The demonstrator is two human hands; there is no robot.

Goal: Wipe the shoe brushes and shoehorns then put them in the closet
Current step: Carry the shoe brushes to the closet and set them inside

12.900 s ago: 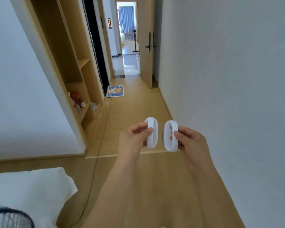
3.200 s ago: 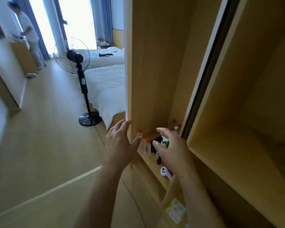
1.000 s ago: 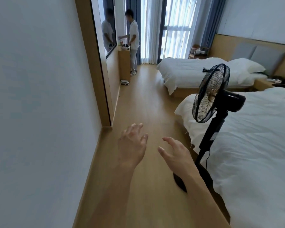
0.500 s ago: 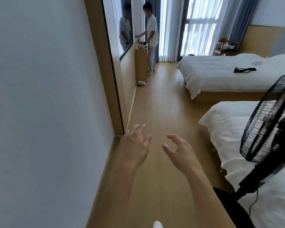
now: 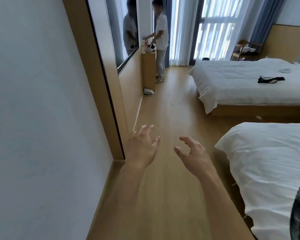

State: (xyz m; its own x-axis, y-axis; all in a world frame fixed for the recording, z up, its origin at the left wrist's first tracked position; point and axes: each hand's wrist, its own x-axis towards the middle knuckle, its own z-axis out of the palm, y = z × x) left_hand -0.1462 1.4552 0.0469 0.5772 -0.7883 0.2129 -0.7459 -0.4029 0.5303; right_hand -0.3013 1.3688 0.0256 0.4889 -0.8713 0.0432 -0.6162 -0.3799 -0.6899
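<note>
Left hand [image 5: 142, 149] and right hand [image 5: 193, 155] hold nothing.

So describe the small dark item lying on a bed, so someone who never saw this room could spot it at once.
Start at the tall curtained window at the room's far end and drop to the far bed, the one nearer that window. On its white cover, toward the right edge of the view, lies a flat black strap-like item. It is the only dark thing there; the small object just behind it is pale.

Both arms are bare up to the picture's edge, and the left hand [image 5: 142, 148] and right hand [image 5: 192, 153] wear nothing.
</note>
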